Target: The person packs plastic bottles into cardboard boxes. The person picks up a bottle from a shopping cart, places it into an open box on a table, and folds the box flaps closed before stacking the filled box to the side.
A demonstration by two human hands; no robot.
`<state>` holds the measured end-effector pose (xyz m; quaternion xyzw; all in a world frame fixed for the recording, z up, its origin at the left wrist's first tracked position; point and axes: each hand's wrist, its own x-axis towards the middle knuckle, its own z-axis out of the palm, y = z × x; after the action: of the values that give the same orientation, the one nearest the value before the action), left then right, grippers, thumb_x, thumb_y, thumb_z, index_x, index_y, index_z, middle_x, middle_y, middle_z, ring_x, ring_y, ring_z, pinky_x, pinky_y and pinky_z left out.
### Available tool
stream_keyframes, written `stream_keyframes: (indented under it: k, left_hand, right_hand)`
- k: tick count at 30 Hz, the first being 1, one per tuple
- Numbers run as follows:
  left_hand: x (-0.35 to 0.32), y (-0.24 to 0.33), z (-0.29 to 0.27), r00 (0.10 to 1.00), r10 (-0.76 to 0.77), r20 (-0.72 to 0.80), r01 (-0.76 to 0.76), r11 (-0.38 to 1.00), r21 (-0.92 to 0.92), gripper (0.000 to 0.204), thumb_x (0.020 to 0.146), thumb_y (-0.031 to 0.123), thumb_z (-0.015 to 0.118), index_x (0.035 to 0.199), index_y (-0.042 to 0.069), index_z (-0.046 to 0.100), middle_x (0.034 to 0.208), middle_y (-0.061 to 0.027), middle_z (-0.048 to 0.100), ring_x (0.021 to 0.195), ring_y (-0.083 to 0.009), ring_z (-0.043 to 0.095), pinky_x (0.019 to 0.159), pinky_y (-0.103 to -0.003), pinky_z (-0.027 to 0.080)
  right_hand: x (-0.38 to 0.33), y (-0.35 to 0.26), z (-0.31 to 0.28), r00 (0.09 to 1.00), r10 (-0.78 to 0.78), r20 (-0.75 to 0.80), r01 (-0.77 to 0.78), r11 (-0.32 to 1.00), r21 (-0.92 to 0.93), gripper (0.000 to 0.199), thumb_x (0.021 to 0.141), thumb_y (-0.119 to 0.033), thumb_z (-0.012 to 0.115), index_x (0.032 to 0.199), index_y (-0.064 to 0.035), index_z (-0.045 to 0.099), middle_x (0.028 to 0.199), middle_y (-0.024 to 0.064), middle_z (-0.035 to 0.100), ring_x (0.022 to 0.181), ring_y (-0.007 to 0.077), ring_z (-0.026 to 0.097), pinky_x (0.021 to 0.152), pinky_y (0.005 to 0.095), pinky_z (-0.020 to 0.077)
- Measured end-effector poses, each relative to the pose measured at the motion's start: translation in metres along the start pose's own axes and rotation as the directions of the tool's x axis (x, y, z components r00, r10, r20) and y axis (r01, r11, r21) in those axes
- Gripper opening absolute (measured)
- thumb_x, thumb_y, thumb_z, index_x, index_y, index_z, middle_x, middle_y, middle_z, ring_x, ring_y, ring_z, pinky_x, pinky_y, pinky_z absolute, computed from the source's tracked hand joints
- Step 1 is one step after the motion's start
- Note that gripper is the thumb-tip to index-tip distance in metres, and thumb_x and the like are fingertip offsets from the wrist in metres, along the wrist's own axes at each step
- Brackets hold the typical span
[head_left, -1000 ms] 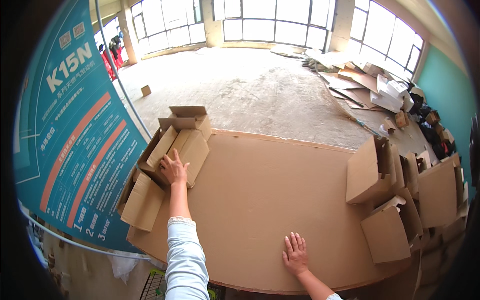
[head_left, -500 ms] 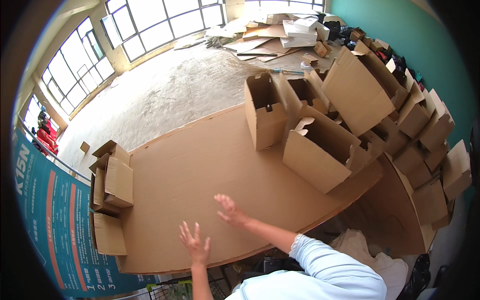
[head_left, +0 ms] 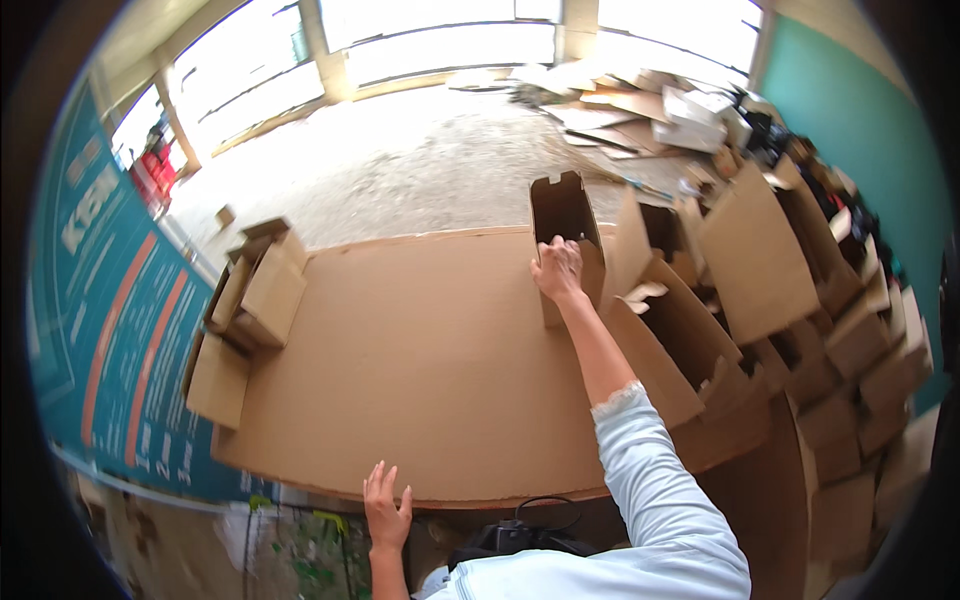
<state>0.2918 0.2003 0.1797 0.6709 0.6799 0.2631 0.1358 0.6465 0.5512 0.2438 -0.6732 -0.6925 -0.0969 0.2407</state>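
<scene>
"What is new at our counter (head_left: pixel 430 370)?"
"The tall carton (head_left: pixel 563 210) now has our right hand (head_left: pixel 558 268) on it; half a second ago that hand touches no carton. So our work sits at the right."
"And our materials?"
"Smooth, matte cardboard covers the counter. The clustered cartons (head_left: pixel 757 250) at our right and the smaller group (head_left: pixel 275 297) at our left are stiff, tan and boxy. Our tall carton stands near the far edge, just beside the cluster: narrow, open-topped, dark inside, its rim notched."
"Our hands?"
"The right curls over the near rim, seemingly gripping it; our left hand (head_left: pixel 387 512), fingers spread, holds nothing near the front edge."
</scene>
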Motion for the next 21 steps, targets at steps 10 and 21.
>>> stream_keyframes:
  k: [10,21]
  left_hand:
    - [-0.076,-0.044,-0.059,0.936,-0.249,-0.247,0.246,0.968,-0.044,0.032,0.084,0.009,0.066,0.113,-0.002,0.063,0.123,-0.0189,0.061,0.114,-0.0374,0.057,0.099,-0.043,0.046]
    - [-0.263,-0.146,-0.121,0.464,-0.752,-0.468,0.810,0.574,-0.120,0.028,0.085,0.009,0.067,0.111,-0.002,0.066,0.108,-0.0174,0.068,0.099,-0.0320,0.066,0.086,-0.041,0.052]
  right_hand:
    - [-0.137,-0.173,-0.046,0.808,-0.589,-0.012,0.433,0.580,0.690,0.017,0.074,-0.010,0.072,0.091,-0.0074,0.070,0.093,0.0088,0.054,0.084,0.0274,0.056,0.078,0.0388,0.0466]
    - [-0.198,-0.255,-0.085,0.472,-0.877,0.090,0.474,0.338,0.813,0.022,0.067,0.002,0.075,0.087,-0.0004,0.068,0.090,0.0109,0.054,0.082,0.0279,0.056,0.072,0.0372,0.0479]
